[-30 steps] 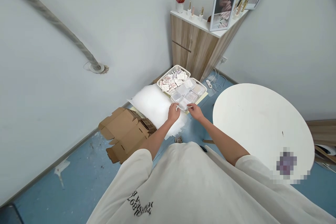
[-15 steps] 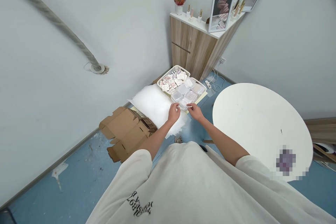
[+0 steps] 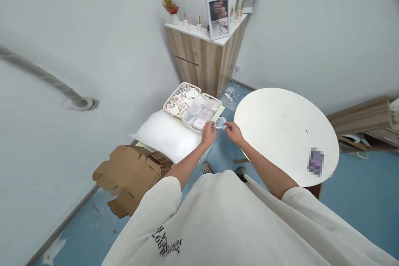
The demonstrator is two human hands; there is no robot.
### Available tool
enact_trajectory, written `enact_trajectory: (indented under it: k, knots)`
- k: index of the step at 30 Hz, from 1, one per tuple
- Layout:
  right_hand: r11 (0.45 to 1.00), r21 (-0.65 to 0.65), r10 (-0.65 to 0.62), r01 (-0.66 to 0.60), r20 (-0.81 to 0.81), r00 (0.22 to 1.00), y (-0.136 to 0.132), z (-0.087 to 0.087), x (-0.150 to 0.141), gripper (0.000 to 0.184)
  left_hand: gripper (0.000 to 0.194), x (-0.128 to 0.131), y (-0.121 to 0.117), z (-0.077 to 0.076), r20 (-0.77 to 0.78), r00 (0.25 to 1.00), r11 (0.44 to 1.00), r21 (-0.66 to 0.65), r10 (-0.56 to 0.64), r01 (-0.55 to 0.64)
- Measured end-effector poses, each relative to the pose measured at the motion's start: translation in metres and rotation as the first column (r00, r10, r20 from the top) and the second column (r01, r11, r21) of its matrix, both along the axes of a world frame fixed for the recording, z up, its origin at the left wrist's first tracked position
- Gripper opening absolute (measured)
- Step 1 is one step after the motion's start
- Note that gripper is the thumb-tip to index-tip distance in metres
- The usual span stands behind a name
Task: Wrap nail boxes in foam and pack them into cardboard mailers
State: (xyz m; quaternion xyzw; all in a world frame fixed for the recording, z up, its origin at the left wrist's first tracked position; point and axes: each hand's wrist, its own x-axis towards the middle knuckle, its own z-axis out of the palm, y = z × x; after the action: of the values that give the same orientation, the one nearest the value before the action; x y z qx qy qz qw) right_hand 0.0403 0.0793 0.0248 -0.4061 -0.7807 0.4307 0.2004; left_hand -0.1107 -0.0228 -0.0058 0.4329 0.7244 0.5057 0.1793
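Between my two hands is a small clear plastic box (image 3: 220, 123), held up over the blue floor. My left hand (image 3: 208, 133) pinches its left edge, and my right hand (image 3: 234, 132) pinches the right edge. Just left of it, a white basket (image 3: 217, 110) holds several similar clear boxes (image 3: 195, 109), some with pale contents. Behind that basket, a second white basket (image 3: 181, 88) is filled with small printed packets or cards (image 3: 183, 100). What is inside the held box, if anything, is too small to tell.
A white round table (image 3: 280, 133) stands at right with a blurred purple item (image 3: 316, 161). White padded sheeting (image 3: 168, 133) and flattened cardboard boxes (image 3: 131, 170) lie at left. Behind is a wooden cabinet (image 3: 205, 60) bearing frames, bottles and a plant. A power strip (image 3: 229, 97) lies on the floor.
Both hands have moved right, off the basket's near edge, bringing the clear box with them over the floor. My view has turned to the right.
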Motion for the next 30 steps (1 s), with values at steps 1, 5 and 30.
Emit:
enact_trajectory:
  k: [1, 5, 30]
  knots:
    - [1.000, 0.002, -0.026, 0.026, 0.001, 1.000, 0.005, -0.002, 0.013, 0.029, 0.028, 0.011, 0.009, -0.001, 0.003, 1.000, 0.999, -0.007, -0.031, 0.031]
    - [0.993, -0.014, -0.119, 0.119, 0.014, 0.993, 0.028, -0.012, 0.072, 0.029, 0.033, 0.061, 0.045, -0.005, 0.024, 0.987, 0.985, -0.073, -0.157, 0.158]
    - [0.874, -0.258, -0.350, 0.412, 0.255, 0.901, 0.116, -0.116, 0.353, 0.034, 0.050, 0.334, 0.181, -0.090, 0.301, 0.857, 0.701, -0.493, -0.418, 0.515]
